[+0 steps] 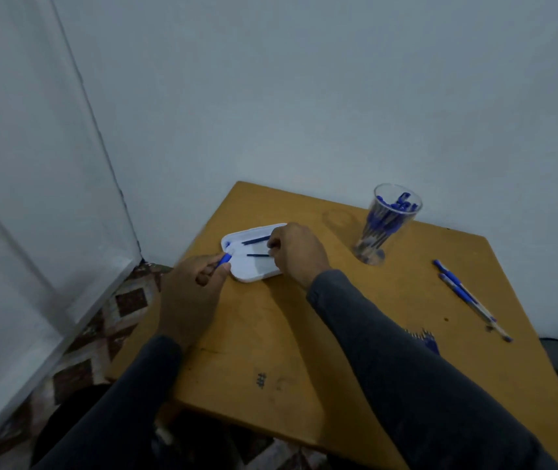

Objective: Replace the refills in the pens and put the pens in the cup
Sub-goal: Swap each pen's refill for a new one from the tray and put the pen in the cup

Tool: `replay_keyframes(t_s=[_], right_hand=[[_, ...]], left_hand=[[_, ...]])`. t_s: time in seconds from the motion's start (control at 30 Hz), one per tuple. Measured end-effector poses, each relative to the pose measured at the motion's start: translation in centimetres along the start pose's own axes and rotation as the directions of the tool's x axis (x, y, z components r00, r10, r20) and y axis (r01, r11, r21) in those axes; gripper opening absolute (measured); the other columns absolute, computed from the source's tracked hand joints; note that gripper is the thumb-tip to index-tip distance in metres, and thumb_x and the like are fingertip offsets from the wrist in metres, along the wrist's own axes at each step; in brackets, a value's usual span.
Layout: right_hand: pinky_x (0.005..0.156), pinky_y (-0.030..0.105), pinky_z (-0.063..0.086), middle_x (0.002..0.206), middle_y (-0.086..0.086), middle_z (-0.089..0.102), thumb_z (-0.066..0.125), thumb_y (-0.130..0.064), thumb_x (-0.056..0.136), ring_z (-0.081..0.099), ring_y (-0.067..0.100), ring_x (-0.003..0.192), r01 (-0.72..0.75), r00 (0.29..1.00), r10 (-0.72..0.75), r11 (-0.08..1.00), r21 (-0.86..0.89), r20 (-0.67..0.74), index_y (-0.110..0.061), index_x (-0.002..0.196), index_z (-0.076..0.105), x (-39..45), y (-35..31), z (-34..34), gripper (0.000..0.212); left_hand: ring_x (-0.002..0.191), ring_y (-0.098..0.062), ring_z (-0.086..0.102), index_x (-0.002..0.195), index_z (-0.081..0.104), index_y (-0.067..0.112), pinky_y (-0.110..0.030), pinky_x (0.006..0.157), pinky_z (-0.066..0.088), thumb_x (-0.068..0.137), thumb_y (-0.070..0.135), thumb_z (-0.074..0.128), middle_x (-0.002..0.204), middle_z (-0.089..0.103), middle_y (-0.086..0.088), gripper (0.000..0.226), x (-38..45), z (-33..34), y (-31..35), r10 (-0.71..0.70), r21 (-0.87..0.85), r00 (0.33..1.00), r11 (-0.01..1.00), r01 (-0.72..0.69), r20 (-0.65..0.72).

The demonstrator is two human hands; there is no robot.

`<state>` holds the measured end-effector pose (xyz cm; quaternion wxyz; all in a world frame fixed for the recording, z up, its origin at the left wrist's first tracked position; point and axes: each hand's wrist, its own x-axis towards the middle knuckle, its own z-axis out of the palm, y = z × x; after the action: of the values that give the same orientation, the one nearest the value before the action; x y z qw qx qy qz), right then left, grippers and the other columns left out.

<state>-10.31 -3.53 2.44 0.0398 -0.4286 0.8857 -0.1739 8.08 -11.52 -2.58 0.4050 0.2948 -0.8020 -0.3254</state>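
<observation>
1. Nearest the person, the left hand [191, 293] is curled around a blue pen part [224, 258], probably a barrel or cap; its blue end pokes out towards the white tray [254, 271] and just reaches the tray's near-left edge.

2. Just beyond, the right hand [296, 252] reaches over the tray's right side, fingertips bent down and pinching the right end of the nearer dark refill [256, 255]. That refill lies with its long axis roughly left to right, free end pointing at the left hand.

3. In my judgement this is the relation that matters: the refill's free tip and the pen part's open end sit close, nearly facing, so the coming move is a short draw leftward along the refill's own axis.

4. A second dark refill [256, 240] lies farther back on the tray, slightly tilted, untouched.

5. Off to the right on the table [304, 351], two blue pens [464, 293] lie side by side, well apart from both hands.

6. Farthest, the clear cup [389, 225] stands upright, already holding several blue pens; the right hand is the nearer one to it.
</observation>
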Motion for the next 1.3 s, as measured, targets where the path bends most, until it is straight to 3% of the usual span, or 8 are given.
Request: replay_keyframes(t_s=[0.27,0.53,0.67,0.77,0.97,1.03,1.13,1.3], right_hand=[[0.084,0.029,0.048,0.117,0.007,0.071,0.054,-0.013,0.101,0.067,0.025,0.106,0.038,0.990,-0.018,0.989,-0.141,0.137,-0.014,0.118,0.074,2.2,-1.7,2.2,0.026],[0.089,0.039,0.052,0.121,0.008,0.063,0.053,-0.011,0.100,0.059,0.028,0.113,0.118,0.993,-0.107,0.962,-0.247,0.056,-0.013,0.118,0.066,1.9,-1.8,2.2,0.022],[0.078,0.042,0.055,0.109,0.006,0.064,0.053,-0.013,0.101,0.058,0.025,0.101,0.095,0.992,-0.099,0.994,-0.052,-0.084,-0.017,0.114,0.061,0.6,-1.7,0.2,0.016],[0.065,0.036,0.053,0.097,0.004,0.065,0.051,-0.010,0.101,0.060,0.022,0.084,0.100,0.976,-0.059,0.976,0.191,-0.208,-0.023,0.120,0.057,-1.3,-0.8,-2.0,0.023],[0.069,0.020,0.045,0.091,-0.003,0.073,0.053,-0.006,0.100,0.060,0.003,0.078,0.013,0.971,0.148,0.755,0.655,-0.189,-0.025,0.096,0.073,-6.9,4.0,-4.3,0.028],[0.072,0.024,0.050,0.094,-0.006,0.074,0.061,-0.007,0.097,0.061,0.002,0.080,-0.018,0.968,0.189,0.710,0.704,-0.166,-0.025,0.100,0.074,-9.0,5.7,-3.9,0.022],[0.076,0.032,0.058,0.091,-0.008,0.072,0.070,-0.009,0.094,0.067,0.007,0.085,-0.062,0.943,0.277,0.691,0.720,-0.186,-0.024,0.098,0.076,-11.8,7.7,-3.0,0.016],[0.068,0.014,0.051,0.101,0.000,0.072,0.068,-0.015,0.098,0.065,0.003,0.086,-0.053,0.893,0.384,0.611,0.790,-0.237,-0.017,0.104,0.078,-14.5,9.5,-2.7,0.012]], left_hand=[[0.081,-0.007,0.063,0.114,0.075,0.016,-0.031,0.078,0.055,0.092,0.040,0.063,0.087,0.067,0.009,0.035,0.0,-0.5,-2.5,-0.050,0.004,0.999,0.999,0.050,-0.012],[0.072,-0.006,0.060,0.114,0.076,0.013,-0.029,0.070,0.054,0.092,0.023,0.073,0.080,0.065,0.010,0.024,0.1,-0.3,-2.9,-0.004,0.018,0.999,1.000,0.005,-0.035],[0.070,-0.007,0.062,0.113,0.076,0.012,-0.027,0.067,0.055,0.091,0.019,0.074,0.075,0.064,0.011,0.023,0.0,-0.1,-2.4,0.014,0.010,0.999,1.000,-0.014,-0.031],[0.067,-0.005,0.060,0.113,0.076,0.011,-0.010,0.060,0.047,0.092,0.021,0.073,0.071,0.061,0.014,0.024,-0.5,0.8,-0.8,0.031,-0.005,1.000,1.000,-0.031,0.002],[0.076,-0.004,0.066,0.114,0.075,0.011,-0.015,0.065,0.054,0.091,0.019,0.074,0.081,0.070,0.009,0.024,-2.7,3.9,3.1,0.121,-0.160,0.991,0.981,-0.110,0.056],[0.075,-0.006,0.067,0.110,0.076,0.014,-0.024,0.067,0.057,0.092,0.021,0.074,0.082,0.072,0.009,0.020,-3.5,5.1,4.4,0.084,-0.209,0.992,0.976,-0.063,0.093],[0.083,0.001,0.066,0.115,0.077,0.021,-0.016,0.071,0.054,0.093,0.029,0.071,0.091,0.074,0.014,0.023,-4.6,6.9,6.2,0.071,-0.218,0.981,0.976,-0.030,0.182],[0.090,0.003,0.065,0.118,0.074,0.026,-0.008,0.075,0.049,0.095,0.030,0.068,0.099,0.073,0.015,0.024,-6.1,8.5,8.6,0.112,-0.207,0.954,0.977,-0.055,0.278]])
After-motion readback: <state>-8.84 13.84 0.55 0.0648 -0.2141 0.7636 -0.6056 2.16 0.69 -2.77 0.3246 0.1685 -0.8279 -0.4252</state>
